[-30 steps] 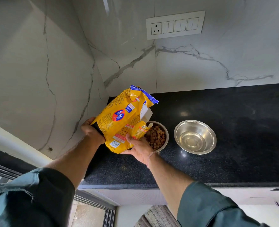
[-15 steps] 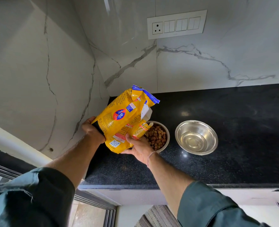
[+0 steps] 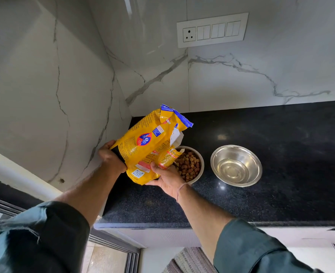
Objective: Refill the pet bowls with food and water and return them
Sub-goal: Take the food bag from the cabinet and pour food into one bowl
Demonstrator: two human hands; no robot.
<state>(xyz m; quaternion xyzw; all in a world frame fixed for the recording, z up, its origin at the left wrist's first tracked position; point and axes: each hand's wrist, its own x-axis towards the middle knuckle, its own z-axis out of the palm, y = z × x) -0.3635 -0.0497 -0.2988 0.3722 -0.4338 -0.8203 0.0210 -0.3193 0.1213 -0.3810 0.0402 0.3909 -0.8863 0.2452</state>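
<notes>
1. Head view, looking down at a black speckled countertop (image 3: pixel 261 203) set into a corner of white marble-patterned wall (image 3: pixel 44 85).
2. A yellow pet food bag (image 3: pixel 143 146) with a blue top edge is held tilted above the counter's left end, its torn opening angled toward the food bowl.
3. The left hand (image 3: pixel 111 158) clasps the bag's lower left side, fingers wrapped behind it, closed on the bag.
4. The right hand (image 3: pixel 166 179) supports the bag from beneath at its lower right corner, thumb pressed on the front, also clamped on the bag.
5. The food bowl (image 3: pixel 199 171), a steel bowl, sits on the counter just right of the bag and holds brown kibble (image 3: pixel 188 166); the bag and right hand partly cover its left rim.
6. The water bowl (image 3: pixel 236 165), a wider steel bowl, stands just beside the food bowl to the right, not touching it, with clear water in the bottom.
7. A white switch panel (image 3: pixel 212 29) with one socket is mounted on the back wall above.
8. Dark teal sleeves (image 3: pixel 44 233) cover both upper forearms; a striped mat (image 3: pixel 190 261) shows on the floor below.
</notes>
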